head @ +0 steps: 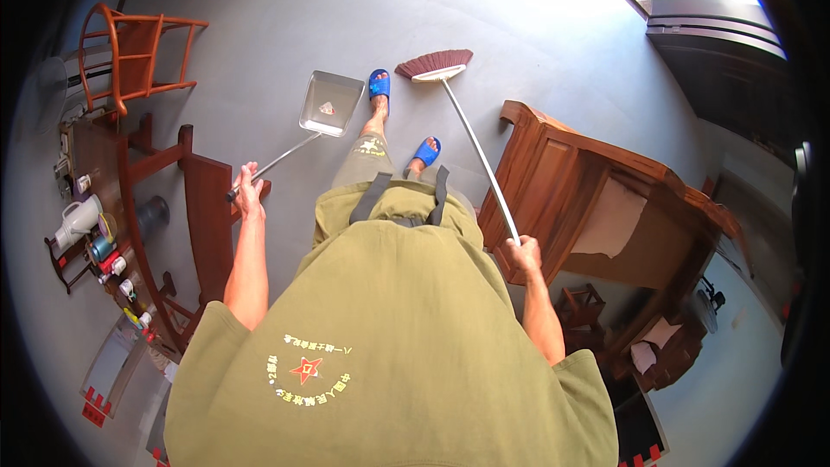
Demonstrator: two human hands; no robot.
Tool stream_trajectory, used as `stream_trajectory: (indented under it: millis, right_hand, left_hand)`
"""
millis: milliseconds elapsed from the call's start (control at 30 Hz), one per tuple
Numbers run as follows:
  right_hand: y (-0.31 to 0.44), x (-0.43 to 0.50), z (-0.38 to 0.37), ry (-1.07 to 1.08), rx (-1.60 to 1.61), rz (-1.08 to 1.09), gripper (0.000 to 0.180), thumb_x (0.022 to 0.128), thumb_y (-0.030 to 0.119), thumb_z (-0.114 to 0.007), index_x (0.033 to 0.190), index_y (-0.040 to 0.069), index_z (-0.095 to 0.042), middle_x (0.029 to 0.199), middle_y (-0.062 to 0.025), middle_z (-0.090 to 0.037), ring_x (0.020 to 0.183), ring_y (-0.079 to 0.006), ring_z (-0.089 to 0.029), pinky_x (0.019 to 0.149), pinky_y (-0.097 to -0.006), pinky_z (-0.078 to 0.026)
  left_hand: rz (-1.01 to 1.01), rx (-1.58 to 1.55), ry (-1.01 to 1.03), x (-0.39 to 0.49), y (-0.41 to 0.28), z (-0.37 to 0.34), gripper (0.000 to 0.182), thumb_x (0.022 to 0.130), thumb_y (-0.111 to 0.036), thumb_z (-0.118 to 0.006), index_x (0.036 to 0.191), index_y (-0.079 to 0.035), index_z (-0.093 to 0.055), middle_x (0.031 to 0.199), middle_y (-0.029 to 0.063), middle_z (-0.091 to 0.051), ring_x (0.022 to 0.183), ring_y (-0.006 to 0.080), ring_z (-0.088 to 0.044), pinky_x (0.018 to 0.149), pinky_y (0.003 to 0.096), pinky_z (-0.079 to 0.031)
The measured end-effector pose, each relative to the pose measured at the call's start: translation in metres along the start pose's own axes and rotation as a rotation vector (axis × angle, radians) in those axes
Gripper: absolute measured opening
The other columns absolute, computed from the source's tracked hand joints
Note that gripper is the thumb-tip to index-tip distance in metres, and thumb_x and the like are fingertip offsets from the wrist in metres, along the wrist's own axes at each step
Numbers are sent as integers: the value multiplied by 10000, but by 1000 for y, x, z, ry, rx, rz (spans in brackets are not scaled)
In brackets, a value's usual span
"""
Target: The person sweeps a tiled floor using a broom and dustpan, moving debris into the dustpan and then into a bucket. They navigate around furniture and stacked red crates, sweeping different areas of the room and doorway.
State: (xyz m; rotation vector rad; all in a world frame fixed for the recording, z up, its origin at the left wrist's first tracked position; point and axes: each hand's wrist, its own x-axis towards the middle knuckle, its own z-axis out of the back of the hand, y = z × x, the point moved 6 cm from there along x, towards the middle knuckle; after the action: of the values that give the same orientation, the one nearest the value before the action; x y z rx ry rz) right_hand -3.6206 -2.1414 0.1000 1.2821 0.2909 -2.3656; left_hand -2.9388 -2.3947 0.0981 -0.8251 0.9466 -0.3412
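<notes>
My left hand (248, 193) holds the dark-gripped end of a long thin handle, with some fingers stretched out along it. That handle belongs to a metal dustpan (313, 100), which is ahead on my left. A small crumpled scrap (327, 108), pale with a touch of red, lies in the pan. In my right hand (525, 256) is the top of a broom's pale metal pole (478, 152). The broom head (436, 67), with dark red bristles and a whitish base, is on the floor ahead, right of my forward foot. Dustpan and broom head are apart, either side of that foot.
Blue slippers (379, 84) are on my feet on the grey floor (259, 32). A wooden bench with a cushion (609, 217) stands close on my right. Leftward are a wooden bench (209, 220), a laden table (104, 162) and an orange-brown chair (136, 55). Bright light enters far right.
</notes>
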Motion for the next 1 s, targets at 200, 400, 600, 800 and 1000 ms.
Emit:
stream_trajectory:
  millis: [200,400,600,800,1000]
  right_hand:
    - [31,-33,161,-78,-118,-228,353,771,367,-739,1012,109,-753,872,-115,-731,875,-250,-700,816,-376,-524]
    - [171,-79,244,-377,-535,-79,318,773,276,-687,998,55,-729,999,-168,-709,994,-341,-665,872,-430,-521]
    - [227,-21,220,-356,-615,-83,202,786,145,-618,910,2,-690,971,-214,-705,959,-383,-676,846,-450,-539]
    - [254,9,256,-282,-537,-220,219,785,146,-593,954,37,-680,1012,-195,-704,1014,-360,-663,884,-446,-519]
    - [297,22,271,-296,-719,-103,189,798,124,-577,921,24,-679,919,-192,-704,857,-325,-688,775,-414,-543]
  left_hand:
    - [45,63,38,85,-35,-36,441,1002,-379,-544,1259,-23,-596,1290,99,-621,1268,208,-523,1077,476,-386]
    - [41,138,35,131,-65,-69,411,1004,-348,-547,1251,-25,-605,1255,92,-642,1213,200,-566,1040,456,-427]
    - [42,159,7,161,-81,-82,416,1003,-338,-548,1259,-13,-599,1255,99,-643,1209,205,-573,1032,455,-439]
    - [81,141,-28,189,-85,-87,437,1008,-337,-534,1292,-6,-569,1309,114,-608,1243,211,-549,1043,453,-428]
    - [75,173,-10,200,-99,-101,439,1010,-340,-528,1294,-6,-566,1301,114,-616,1244,210,-551,1042,448,-427]
